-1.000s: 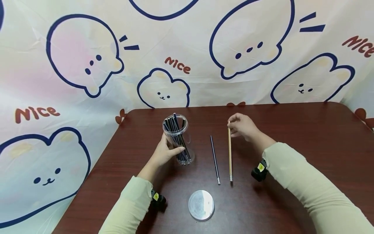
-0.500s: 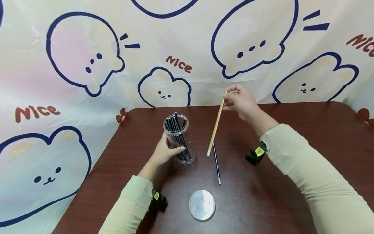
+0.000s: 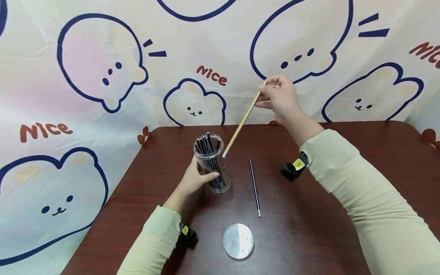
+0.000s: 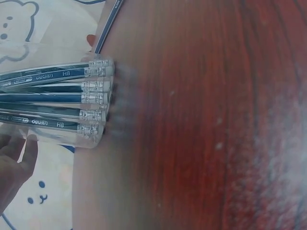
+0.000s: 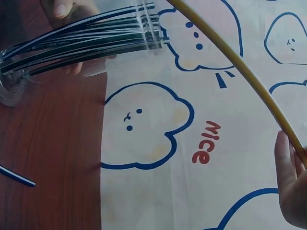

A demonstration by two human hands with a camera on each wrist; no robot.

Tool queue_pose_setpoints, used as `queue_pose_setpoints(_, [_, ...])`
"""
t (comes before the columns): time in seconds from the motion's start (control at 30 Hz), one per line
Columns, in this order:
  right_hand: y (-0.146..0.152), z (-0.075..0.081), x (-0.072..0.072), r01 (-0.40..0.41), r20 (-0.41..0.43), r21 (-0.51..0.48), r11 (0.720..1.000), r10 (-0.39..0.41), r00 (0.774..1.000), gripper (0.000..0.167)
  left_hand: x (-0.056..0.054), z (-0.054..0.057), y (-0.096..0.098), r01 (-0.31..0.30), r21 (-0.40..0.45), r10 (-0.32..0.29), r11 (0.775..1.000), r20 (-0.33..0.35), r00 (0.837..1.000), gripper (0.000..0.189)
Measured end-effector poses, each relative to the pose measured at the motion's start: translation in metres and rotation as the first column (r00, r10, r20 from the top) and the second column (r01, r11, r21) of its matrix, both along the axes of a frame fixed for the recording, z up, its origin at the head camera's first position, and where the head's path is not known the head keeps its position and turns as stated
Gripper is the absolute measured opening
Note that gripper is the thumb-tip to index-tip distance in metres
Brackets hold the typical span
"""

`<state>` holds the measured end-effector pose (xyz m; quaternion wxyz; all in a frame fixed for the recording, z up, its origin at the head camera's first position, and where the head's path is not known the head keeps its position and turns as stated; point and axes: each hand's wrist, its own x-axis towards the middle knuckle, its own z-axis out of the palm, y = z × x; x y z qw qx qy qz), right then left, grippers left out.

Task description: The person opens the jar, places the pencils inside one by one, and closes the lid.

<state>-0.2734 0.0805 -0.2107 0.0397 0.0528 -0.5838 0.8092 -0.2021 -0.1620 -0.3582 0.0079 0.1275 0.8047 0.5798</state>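
Observation:
My left hand [image 3: 197, 177] grips a clear plastic jar [image 3: 208, 154] around its side, thumb across the front. Several dark pencils [image 3: 211, 168] stand in it, their eraser ends at the bottom; the left wrist view shows "HB" on the dark pencils [image 4: 53, 86]. Up in the air, my right hand [image 3: 282, 97] pinches a yellow pencil [image 3: 242, 122] near its upper end. The pencil slants down to the left, with its eraser end close beside the jar's rim. In the right wrist view the yellow pencil [image 5: 240, 67] crosses in front of the patterned backdrop.
One dark pencil [image 3: 255, 187] lies on the brown table [image 3: 309, 214] to the right of the jar. A round clear lid [image 3: 238, 241] rests nearer the front. Behind the table hangs a backdrop [image 3: 137, 114] with cartoon bears.
My right hand has lifted the yellow pencil off the table and carried it up and left, from right of the dark pencil to the jar's rim. The left hand keeps holding the jar.

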Motion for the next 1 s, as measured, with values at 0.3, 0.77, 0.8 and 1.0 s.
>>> queue_pose_setpoints(0.3, [-0.006,0.012,0.003,0.087,-0.077,-0.095,0.992,-0.095,0.992,0.013,0.0,0.0,-0.001,0.005,-0.002,-0.005,1.0,0.003,1.0,0.077])
queue_pose_setpoints(0.77, [-0.03,0.013,0.01,0.13,-0.31,0.067,0.989,-0.104,0.945,0.017,0.001,0.001,0.001,0.002,-0.009,-0.002,1.0,0.011,1.0,0.077])
queue_pose_setpoints(0.8, [-0.032,0.012,0.01,0.128,-0.326,0.084,0.988,-0.094,0.941,0.017,0.001,0.001,0.001,0.001,-0.008,-0.001,1.0,0.011,1.0,0.077])
queue_pose_setpoints(1.0, [-0.043,0.008,0.017,0.159,-0.437,0.226,0.961,-0.046,0.898,0.015,0.001,0.001,0.0,0.006,0.0,-0.006,1.0,0.014,1.0,0.076])
